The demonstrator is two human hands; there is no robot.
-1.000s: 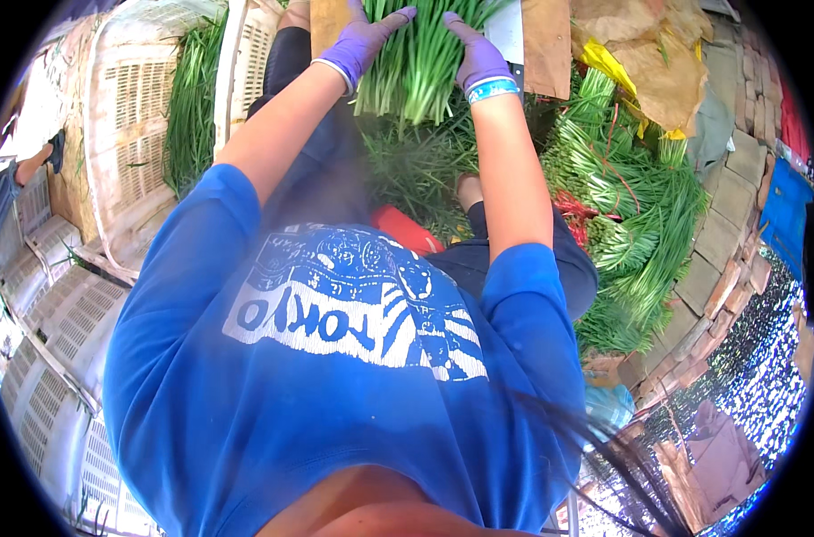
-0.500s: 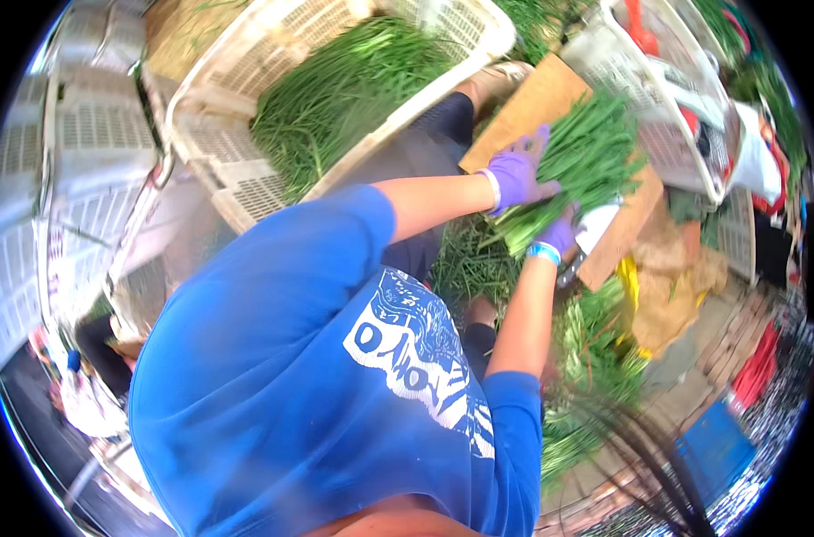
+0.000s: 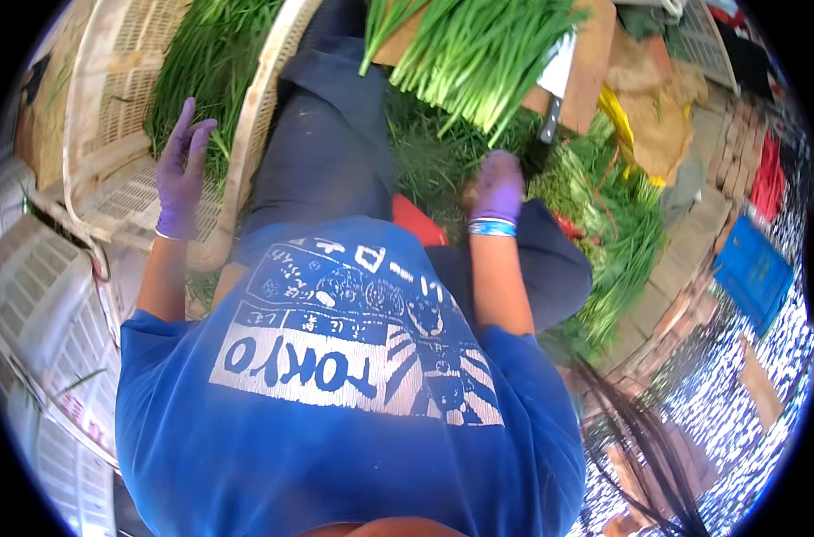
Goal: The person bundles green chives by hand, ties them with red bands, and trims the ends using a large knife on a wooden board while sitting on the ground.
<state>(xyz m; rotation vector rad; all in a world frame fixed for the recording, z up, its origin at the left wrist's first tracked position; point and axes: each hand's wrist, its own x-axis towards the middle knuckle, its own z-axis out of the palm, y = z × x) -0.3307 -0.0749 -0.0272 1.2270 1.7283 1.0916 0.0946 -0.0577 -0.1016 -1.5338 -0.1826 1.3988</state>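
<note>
Well, left hand [image 3: 181,174]: ten o'clock on my feed, purple-gloved, fingers spread, seen against the pale crate [image 3: 265,94].
Right hand [image 3: 496,186]: between one and two, gloved too, blurred; I can't tell whether it pinches anything.
Green stalks [image 3: 474,67]: just past twelve, laid across the wooden board [image 3: 593,72], pale ends pointing toward six.
Knife [image 3: 557,79]: one o'clock, beside those stalks, black handle [image 3: 551,119] jutting past the board's edge.

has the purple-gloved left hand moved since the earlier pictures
Yes. Judged against the brown wooden board, the purple-gloved left hand has moved leftward, off the bundle of long green stalks, toward the white slotted plastic crate.
</note>
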